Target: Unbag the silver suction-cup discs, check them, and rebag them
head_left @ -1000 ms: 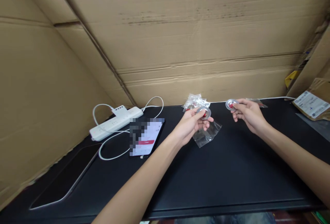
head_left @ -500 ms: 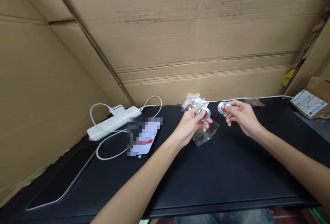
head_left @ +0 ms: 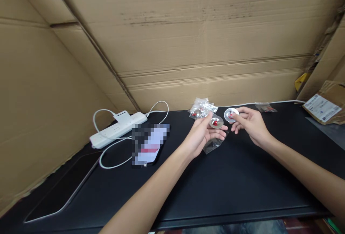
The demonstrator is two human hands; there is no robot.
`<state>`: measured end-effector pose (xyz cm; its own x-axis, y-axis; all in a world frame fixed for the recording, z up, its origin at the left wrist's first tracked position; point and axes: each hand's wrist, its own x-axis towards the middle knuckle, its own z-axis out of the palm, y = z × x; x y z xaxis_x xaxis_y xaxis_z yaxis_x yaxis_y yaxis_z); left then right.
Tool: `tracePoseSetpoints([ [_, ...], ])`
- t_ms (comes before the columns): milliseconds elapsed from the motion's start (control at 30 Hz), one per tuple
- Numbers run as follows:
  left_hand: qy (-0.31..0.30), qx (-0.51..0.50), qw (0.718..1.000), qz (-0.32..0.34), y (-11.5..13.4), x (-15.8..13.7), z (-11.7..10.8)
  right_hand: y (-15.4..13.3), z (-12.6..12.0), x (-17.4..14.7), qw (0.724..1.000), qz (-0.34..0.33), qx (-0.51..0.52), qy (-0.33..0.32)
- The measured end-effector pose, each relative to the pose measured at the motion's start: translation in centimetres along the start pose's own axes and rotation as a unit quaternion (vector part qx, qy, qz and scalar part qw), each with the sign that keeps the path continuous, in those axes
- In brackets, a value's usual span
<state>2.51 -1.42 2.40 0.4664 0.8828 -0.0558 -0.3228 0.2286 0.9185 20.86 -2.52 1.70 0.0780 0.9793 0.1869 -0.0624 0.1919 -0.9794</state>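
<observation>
Head cam, watching from my end: I've got two shiny metal discs with red centers, one per hand. Left hand [head_left: 201, 133] has the left disc [head_left: 216, 123] between thumb and fingers, with the other fingers loosely spread underneath. Right hand [head_left: 252, 123] is pinching the right disc [head_left: 228, 115] at its near side, thumb on top. I see the discs close together between the hands, apart. Clear bag [head_left: 211, 146] sits below the left hand, partly hidden; crinkled packets [head_left: 202, 105] lie just beyond it on the black table [head_left: 237, 183].
</observation>
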Motion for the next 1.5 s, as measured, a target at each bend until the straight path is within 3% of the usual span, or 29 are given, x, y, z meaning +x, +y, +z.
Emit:
tracePoseSetpoints([
  [100, -0.022, -0.014, 0.999, -0.035, -0.1, -0.2, 0.3, 0.0, 0.1, -0.3, 0.999, -0.029, -0.025, 0.0],
  [200, -0.044, -0.022, 0.997, -0.067, -0.4, -0.2, 0.4, 0.1, 0.2, -0.9, 0.984, -0.115, -0.136, 0.01],
  [300, -0.054, -0.037, 0.994, -0.088, -0.5, -0.1, 0.4, 0.2, 0.3, -1.7, 0.923, -0.231, -0.308, 0.011],
  [367, -0.042, -0.045, 0.994, -0.086, -0.5, -0.1, 0.3, 0.2, 0.5, -2.1, 0.879, -0.29, -0.378, -0.022],
  [500, -0.008, -0.066, 0.997, -0.043, -0.3, -0.2, 0.3, 0.2, 0.5, -2.3, 0.85, -0.333, -0.391, -0.115],
  [633, -0.007, -0.094, 0.996, 0.004, -0.3, -0.3, 0.4, 0.3, 0.3, -2.0, 0.855, -0.344, -0.369, -0.118],
  [800, -0.037, -0.103, 0.994, 0.003, -0.5, -0.2, 0.5, 0.1, 0.5, -1.8, 0.881, -0.323, -0.338, -0.074],
  [1000, -0.023, -0.098, 0.995, 0.012, -0.9, 0.0, 0.7, -0.1, 0.9, -2.2, 0.909, -0.287, -0.297, -0.062],
  [1300, -0.023, -0.137, 0.99, -0.026, -1.6, 0.2, 0.4, 0.0, 1.3, -2.2, 0.94, -0.239, -0.239, -0.045],
  [1500, -0.02, -0.128, 0.99, -0.051, -1.2, 0.2, 0.2, -0.3, 1.3, -2.4, 0.944, -0.232, -0.229, -0.054],
])
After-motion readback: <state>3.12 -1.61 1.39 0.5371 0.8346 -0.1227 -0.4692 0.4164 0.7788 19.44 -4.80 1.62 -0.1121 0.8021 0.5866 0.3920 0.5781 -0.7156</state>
